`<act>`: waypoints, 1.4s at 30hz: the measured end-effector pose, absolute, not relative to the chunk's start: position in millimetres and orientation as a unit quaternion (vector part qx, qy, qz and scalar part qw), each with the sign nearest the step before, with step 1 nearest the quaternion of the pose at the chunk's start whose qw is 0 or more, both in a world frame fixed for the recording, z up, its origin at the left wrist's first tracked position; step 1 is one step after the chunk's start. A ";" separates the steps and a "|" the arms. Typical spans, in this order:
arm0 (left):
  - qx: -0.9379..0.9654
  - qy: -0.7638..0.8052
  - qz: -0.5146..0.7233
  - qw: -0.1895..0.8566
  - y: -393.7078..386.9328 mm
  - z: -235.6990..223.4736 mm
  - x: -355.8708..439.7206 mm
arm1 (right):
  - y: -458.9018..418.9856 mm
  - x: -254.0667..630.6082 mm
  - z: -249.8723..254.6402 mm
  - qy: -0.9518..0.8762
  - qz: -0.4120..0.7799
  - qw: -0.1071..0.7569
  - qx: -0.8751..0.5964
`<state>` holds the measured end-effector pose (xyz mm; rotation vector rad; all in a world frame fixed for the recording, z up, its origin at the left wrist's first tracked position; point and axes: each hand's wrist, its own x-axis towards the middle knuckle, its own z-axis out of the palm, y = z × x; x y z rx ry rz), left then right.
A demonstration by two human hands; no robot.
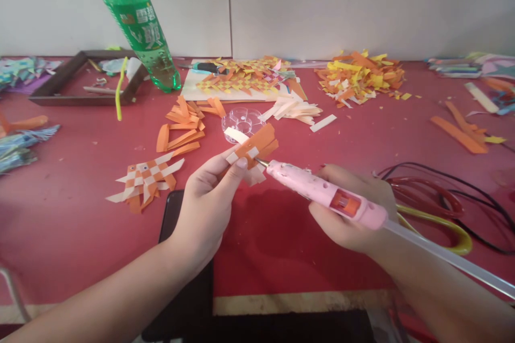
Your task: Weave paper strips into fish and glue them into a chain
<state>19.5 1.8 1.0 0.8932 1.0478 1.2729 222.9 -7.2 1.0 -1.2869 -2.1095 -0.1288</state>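
Observation:
My left hand (209,193) pinches a small woven piece of orange and white paper strips (253,149) above the red table (80,225). My right hand (354,209) grips a pink hot glue gun (322,192) with a clear glue stick trailing out its back. The gun's metal tip touches the right edge of the woven piece. A finished woven orange and white paper fish (145,179) lies flat to the left of my left hand.
A green plastic bottle (139,21) stands at the back left beside a wooden frame (80,77). Loose orange strips (181,126), a clear plastic dish (242,120), scrap heaps (362,77), cables (442,198) and a black phone (177,220) lie around.

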 end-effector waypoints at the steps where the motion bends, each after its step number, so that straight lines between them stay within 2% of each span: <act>1: 0.383 0.447 0.548 0.594 2.0 1.1 19.5 | -7.1 223.1 0.6 -0.804 -0.052 0.329 -0.492; 12: 0.374 0.453 0.543 0.600 1.0 -0.3 19.2 | -5.3 222.6 -0.8 -0.805 -0.074 0.339 -0.482; 18: 0.378 0.451 0.552 0.591 1.4 1.1 20.1 | -9.0 222.9 1.7 -0.797 -0.062 0.308 -0.516; 25: 0.375 0.460 0.545 0.592 1.2 0.5 20.1 | -6.7 223.6 -1.8 -0.801 -0.065 0.339 -0.490; 37: 0.380 0.450 0.563 0.579 1.6 1.9 19.9 | -8.2 223.1 1.3 -0.801 -0.069 0.294 -0.517; 42: 0.377 0.450 0.567 0.578 1.5 3.1 19.9 | -8.3 226.4 0.8 -0.793 -0.033 0.326 -0.513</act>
